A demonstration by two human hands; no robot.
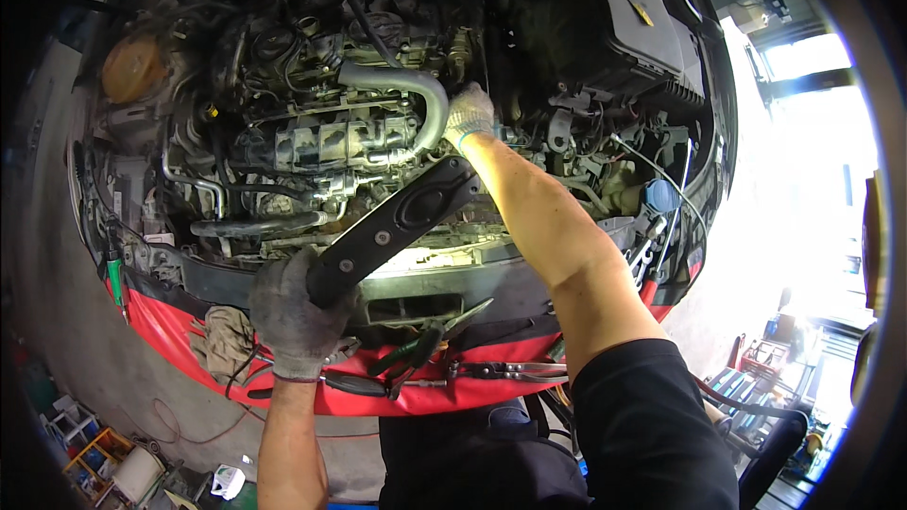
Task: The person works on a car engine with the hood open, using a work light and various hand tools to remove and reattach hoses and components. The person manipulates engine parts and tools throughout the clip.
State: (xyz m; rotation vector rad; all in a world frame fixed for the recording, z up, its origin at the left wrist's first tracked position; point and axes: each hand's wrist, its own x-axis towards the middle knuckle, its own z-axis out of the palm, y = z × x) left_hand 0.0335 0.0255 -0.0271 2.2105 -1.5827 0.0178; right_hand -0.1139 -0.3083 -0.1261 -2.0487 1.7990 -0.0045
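A grey concrete floor (pixel 85 359) runs along the left, with a loose cable and a yellow crate (pixel 94 458) of clutter low down; on the right, harsh daylight pours through a wide workshop opening (pixel 812 161), washing out the ground there; a red rack (pixel 763 357) stands near that glare.

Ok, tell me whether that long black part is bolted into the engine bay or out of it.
Out. The left hand holds the black part by its lower end, lifted slantwise above the engine, resting on nothing.
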